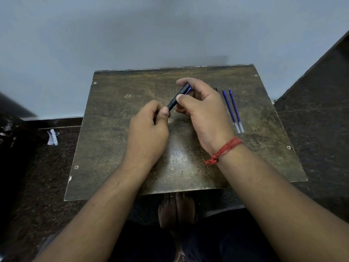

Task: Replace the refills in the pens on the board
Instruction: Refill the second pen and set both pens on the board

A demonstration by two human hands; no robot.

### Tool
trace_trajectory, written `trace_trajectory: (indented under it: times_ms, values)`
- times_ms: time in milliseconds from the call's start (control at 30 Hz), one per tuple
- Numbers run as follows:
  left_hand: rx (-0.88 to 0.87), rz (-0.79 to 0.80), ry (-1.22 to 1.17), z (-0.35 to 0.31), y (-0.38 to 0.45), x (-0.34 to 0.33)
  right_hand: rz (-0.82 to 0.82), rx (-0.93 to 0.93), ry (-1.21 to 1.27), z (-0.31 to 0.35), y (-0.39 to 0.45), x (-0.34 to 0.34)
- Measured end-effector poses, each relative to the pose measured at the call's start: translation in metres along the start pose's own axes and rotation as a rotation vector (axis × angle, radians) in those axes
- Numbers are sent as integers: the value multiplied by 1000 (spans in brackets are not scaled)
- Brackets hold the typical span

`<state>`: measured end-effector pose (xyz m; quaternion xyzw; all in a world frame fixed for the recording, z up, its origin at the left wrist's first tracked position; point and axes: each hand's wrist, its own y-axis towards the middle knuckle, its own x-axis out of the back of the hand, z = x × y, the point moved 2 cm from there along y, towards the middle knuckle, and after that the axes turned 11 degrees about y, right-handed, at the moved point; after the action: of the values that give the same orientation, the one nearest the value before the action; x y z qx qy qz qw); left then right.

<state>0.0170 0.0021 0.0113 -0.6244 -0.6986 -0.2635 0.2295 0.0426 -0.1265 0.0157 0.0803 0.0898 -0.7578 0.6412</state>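
Note:
A black pen (179, 97) with a blue clip is held slanted over the middle of the worn wooden board (113, 148). My right hand (202, 110) grips its upper end between thumb and fingers. My left hand (149, 129) pinches its lower end, which is hidden in the fingers. Two blue refills (233, 110) with clear ends lie side by side on the board, just right of my right hand. A small dark tip (215, 89) of another object peeks out behind my right hand.
The board rests low on a dark speckled floor against a pale wall (170, 35). A crumpled white paper scrap (52, 137) lies on the floor to the left. My bare feet (176, 208) show below the board's front edge.

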Motion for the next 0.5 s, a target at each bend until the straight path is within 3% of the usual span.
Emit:
trace_trajectory:
  times_ms: [500]
  values:
    - [-37,-57,18,-4,-1,-6,-38,58,-263,-2,-10,-5]
